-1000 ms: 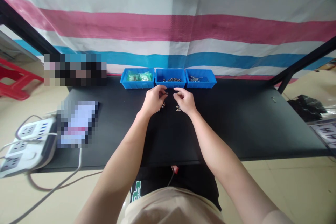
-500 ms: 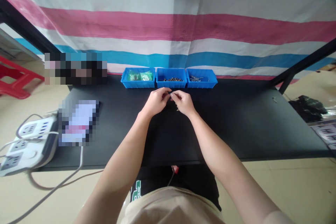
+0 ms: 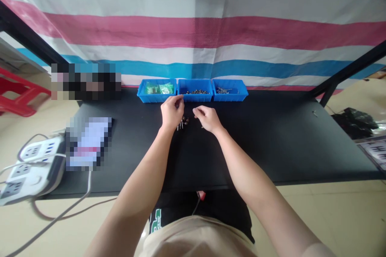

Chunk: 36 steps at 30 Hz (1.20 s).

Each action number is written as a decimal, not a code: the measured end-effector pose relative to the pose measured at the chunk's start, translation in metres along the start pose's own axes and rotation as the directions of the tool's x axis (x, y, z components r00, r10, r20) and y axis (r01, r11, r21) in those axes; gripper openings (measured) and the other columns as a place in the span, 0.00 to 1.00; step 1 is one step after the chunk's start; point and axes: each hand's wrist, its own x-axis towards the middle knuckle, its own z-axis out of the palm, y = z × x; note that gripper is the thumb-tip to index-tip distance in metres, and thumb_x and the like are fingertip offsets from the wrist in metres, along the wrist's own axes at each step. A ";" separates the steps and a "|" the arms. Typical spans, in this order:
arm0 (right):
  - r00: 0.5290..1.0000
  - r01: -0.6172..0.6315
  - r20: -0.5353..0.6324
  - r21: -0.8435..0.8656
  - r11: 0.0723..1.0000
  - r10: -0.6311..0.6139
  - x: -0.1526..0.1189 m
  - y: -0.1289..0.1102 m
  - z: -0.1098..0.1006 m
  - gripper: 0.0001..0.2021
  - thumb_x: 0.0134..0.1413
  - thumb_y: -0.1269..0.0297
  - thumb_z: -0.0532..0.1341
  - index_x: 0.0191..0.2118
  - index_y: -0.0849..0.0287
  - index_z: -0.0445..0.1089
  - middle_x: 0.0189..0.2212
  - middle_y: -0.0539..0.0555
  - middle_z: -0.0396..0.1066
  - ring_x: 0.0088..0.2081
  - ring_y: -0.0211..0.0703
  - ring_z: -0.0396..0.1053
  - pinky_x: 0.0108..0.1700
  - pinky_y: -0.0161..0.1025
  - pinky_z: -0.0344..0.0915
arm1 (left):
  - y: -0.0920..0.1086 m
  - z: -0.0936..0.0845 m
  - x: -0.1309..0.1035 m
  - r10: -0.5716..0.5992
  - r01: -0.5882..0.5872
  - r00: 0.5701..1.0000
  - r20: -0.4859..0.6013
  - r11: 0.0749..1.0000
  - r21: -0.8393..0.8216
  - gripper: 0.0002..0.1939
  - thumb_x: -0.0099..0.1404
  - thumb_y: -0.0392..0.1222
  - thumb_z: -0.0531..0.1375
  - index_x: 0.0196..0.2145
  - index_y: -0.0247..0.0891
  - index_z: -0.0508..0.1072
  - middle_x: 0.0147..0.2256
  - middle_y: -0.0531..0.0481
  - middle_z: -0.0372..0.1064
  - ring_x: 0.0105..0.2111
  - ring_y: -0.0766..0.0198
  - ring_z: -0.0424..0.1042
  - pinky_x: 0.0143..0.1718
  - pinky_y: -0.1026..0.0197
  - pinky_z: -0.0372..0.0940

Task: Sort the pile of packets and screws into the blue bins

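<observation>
My left hand (image 3: 173,111) is at the front edge of the blue bins, its fingers curled together; what they hold, if anything, is hidden. To its right, my right hand (image 3: 207,118) hovers over the black table with thumb and fingers pinched on something too small to make out. Several small metal pieces with pins (image 3: 182,123) lie on the table between the hands. Behind, the middle blue bin (image 3: 195,97) contains small brownish metal parts. Thin silvery pins (image 3: 223,90) are in the right blue bin (image 3: 230,98). Green-and-clear packets (image 3: 159,88) fill part of the left blue bin (image 3: 156,98).
On the left of the black table (image 3: 271,144) are a blurred-out phone-like device (image 3: 90,140) and a white power strip (image 3: 33,164) with cables. A small metal piece (image 3: 314,113) lies at the far right. Black frame posts stand at both sides.
My hands have moved apart; the left one went left and up towards the bins. The small metal pieces on the table between them now show.
</observation>
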 end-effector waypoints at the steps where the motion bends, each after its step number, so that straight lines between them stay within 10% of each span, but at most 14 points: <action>1: 1.000 -0.002 0.006 -0.007 1.000 0.002 0.000 0.000 0.000 0.21 0.60 0.45 0.57 0.34 0.59 0.74 0.26 0.52 0.75 0.25 0.39 0.67 0.31 0.36 0.60 | -0.001 0.000 0.001 0.004 -0.004 1.000 0.007 1.000 0.017 0.14 0.67 0.39 0.55 0.44 0.37 0.78 0.40 0.45 0.78 0.37 0.61 0.75 0.43 0.58 0.69; 7: 0.999 0.003 0.034 -0.028 1.000 -0.002 0.000 -0.003 0.000 0.19 0.60 0.47 0.58 0.33 0.59 0.75 0.25 0.51 0.74 0.26 0.39 0.68 0.31 0.36 0.60 | 0.004 0.000 0.005 0.011 -0.067 0.980 0.200 0.960 0.273 0.28 0.66 0.44 0.57 0.62 0.38 0.67 0.60 0.38 0.67 0.60 0.43 0.62 0.59 0.40 0.57; 14: 0.999 0.029 0.047 -0.057 0.998 -0.026 0.000 -0.003 0.000 0.17 0.61 0.51 0.58 0.33 0.60 0.75 0.25 0.51 0.74 0.27 0.39 0.68 0.32 0.36 0.59 | 0.012 -0.001 0.003 -0.051 -0.111 0.922 0.385 0.915 0.388 0.35 0.67 0.49 0.56 0.68 0.38 0.58 0.69 0.38 0.51 0.64 0.33 0.52 0.58 0.32 0.50; 22: 0.999 0.009 0.050 -0.070 0.997 -0.005 -0.001 -0.004 -0.002 0.18 0.63 0.51 0.56 0.33 0.59 0.74 0.27 0.52 0.74 0.24 0.38 0.66 0.30 0.36 0.59 | 0.003 -0.026 0.008 -0.047 -0.014 0.968 0.247 0.971 0.241 0.19 0.64 0.36 0.54 0.49 0.37 0.77 0.47 0.40 0.75 0.49 0.48 0.71 0.53 0.47 0.65; 29: 0.998 0.025 0.056 -0.082 0.996 -0.020 0.000 0.001 -0.002 0.16 0.63 0.53 0.56 0.35 0.59 0.75 0.27 0.52 0.74 0.26 0.39 0.68 0.30 0.35 0.61 | 0.000 -0.042 0.012 -0.034 -0.096 0.779 0.626 0.980 0.172 0.15 0.57 0.41 0.60 0.41 0.38 0.81 0.37 0.45 0.78 0.38 0.53 0.76 0.45 0.54 0.70; 36: 0.998 0.040 0.055 -0.083 0.996 -0.036 -0.001 -0.003 -0.002 0.13 0.60 0.59 0.57 0.32 0.60 0.75 0.27 0.52 0.75 0.29 0.39 0.71 0.35 0.36 0.62 | -0.006 -0.039 0.012 0.012 -0.206 0.745 0.667 0.955 0.213 0.19 0.56 0.36 0.56 0.41 0.39 0.83 0.42 0.44 0.79 0.47 0.52 0.75 0.56 0.53 0.67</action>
